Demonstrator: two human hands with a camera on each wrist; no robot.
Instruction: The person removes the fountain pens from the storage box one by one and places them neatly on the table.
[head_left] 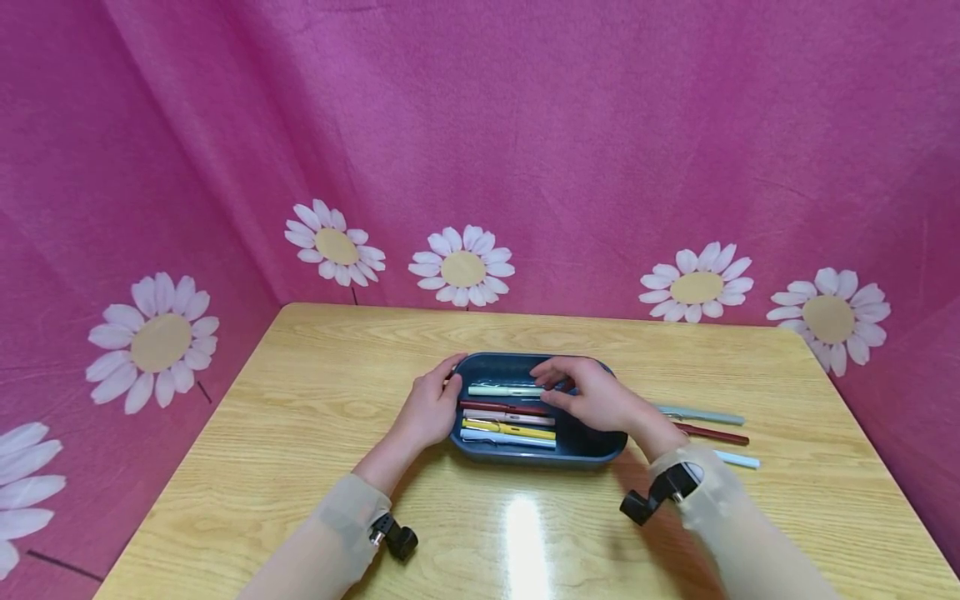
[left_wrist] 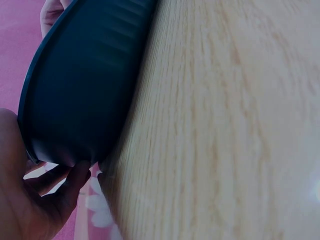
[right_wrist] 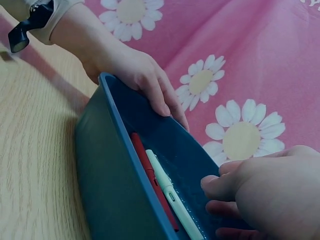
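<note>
A dark blue oblong box (head_left: 540, 458) with rounded ends stands on the table, several capped pens lying side by side in it. Among them are a mint green pen (head_left: 502, 390), a dark red pen (right_wrist: 152, 177), a pink one, a yellow pen (head_left: 517, 429) and a pale blue pen (head_left: 506, 438). At the box's left end my left hand (head_left: 431, 408) grips the wall, thumb over the rim. Over the right half hovers my right hand (head_left: 592, 392), fingers loosely bent near the mint pen's end. Nothing shows between its fingers in the right wrist view.
To the right of the box lie a grey-green pen (head_left: 708, 415), another dark red pen (head_left: 716, 434) and a whitish-blue pen (head_left: 738, 459), partly hidden by my right arm. Behind the wooden table (head_left: 360, 350) hangs a pink cloth (head_left: 525, 150) with daisies.
</note>
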